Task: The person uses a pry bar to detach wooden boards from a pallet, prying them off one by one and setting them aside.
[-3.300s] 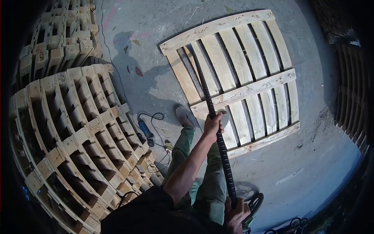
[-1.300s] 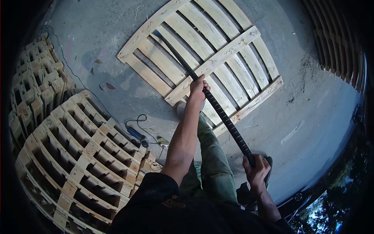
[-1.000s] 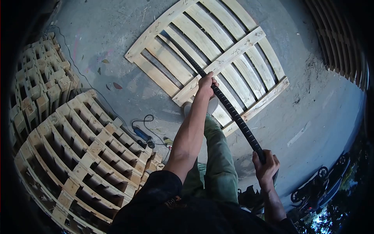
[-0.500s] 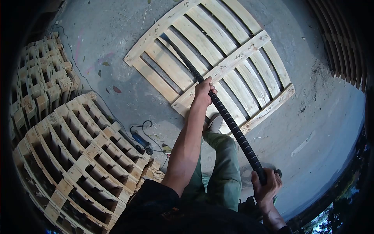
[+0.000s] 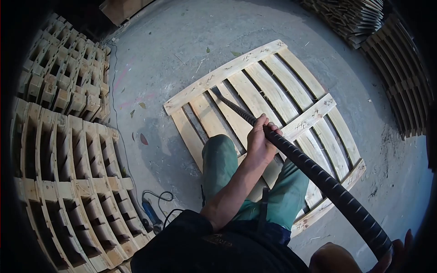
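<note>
A long black ribbed pry bar (image 5: 325,182) slants across the view from lower right to upper middle. My left hand (image 5: 263,139) is closed round its shaft. Around the near end, at the lower right edge, my right hand (image 5: 395,255) is wrapped, partly lost in shadow. The bar's flattened far tip lies at the slats beside the far crosspiece of a wooden pallet deck (image 5: 250,59). This deck rests on the concrete floor, with spaced slats and three crosspieces, below my hands. My legs in green trousers (image 5: 218,154) overlap its near side.
Stacked pallets (image 5: 68,182) stand along the left, with another stack (image 5: 68,77) behind. A blue corded power tool (image 5: 151,213) lies on the floor near them, its cable running along the stacks. More slatted stacks (image 5: 400,77) stand at the right, and a wood pile (image 5: 350,18) behind.
The bar's tip has shifted toward the far crosspiece, and its near end has risen toward the camera with my right hand. Both my legs now reach over the deck; the view has tilted.
</note>
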Action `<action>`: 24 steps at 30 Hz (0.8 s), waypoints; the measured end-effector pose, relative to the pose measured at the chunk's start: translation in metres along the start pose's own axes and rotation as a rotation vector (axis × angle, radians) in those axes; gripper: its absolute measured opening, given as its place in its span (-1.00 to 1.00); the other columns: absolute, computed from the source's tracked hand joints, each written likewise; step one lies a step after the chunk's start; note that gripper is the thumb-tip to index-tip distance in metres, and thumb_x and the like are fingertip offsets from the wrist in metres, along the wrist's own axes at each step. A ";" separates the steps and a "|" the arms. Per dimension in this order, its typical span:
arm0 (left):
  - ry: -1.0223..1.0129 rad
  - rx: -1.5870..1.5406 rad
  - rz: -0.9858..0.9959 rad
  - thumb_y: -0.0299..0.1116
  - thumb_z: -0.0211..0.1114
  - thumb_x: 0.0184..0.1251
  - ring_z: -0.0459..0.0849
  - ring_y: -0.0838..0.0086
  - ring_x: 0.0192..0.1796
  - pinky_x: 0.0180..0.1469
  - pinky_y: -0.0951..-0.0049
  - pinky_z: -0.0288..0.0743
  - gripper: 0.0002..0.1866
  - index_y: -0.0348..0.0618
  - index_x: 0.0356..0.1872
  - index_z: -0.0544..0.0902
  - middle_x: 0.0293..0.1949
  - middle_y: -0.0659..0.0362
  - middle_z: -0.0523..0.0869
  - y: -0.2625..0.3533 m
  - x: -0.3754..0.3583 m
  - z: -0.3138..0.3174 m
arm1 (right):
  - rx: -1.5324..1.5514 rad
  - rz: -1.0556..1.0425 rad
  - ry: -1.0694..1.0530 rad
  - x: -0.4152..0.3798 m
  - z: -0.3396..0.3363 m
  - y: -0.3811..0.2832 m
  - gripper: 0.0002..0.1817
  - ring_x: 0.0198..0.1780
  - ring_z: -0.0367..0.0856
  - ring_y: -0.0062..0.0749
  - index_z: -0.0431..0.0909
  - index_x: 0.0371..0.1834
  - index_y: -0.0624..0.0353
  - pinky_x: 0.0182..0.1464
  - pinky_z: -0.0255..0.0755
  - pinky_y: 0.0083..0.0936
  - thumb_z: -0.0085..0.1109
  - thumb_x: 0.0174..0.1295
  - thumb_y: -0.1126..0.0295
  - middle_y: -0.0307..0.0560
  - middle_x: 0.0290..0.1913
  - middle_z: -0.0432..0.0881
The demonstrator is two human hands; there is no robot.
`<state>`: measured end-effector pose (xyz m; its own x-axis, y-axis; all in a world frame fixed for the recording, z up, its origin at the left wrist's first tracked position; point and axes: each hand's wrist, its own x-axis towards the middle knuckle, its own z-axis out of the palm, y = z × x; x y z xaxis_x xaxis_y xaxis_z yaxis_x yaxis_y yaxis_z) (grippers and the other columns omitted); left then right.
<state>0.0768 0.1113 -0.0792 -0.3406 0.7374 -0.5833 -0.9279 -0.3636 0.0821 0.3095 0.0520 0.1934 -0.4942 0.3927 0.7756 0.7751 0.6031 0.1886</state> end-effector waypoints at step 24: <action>-0.157 1.100 0.463 -0.11 0.20 0.29 0.61 0.32 -0.07 -0.03 0.30 0.52 -0.55 -0.30 -0.01 0.46 -0.24 0.06 0.64 0.047 -0.044 -0.052 | 0.358 -0.197 -0.213 0.000 -0.026 0.023 -0.60 -0.43 0.53 -0.43 0.46 0.00 0.46 -0.49 0.38 -0.62 0.20 0.21 0.35 0.10 -0.30 0.59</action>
<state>0.0563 0.0326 -0.0920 -0.6196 0.7541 -0.2178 -0.3188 0.0119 0.9478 0.3377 0.0479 0.2128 -0.7177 0.3577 0.5974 0.4918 0.8678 0.0712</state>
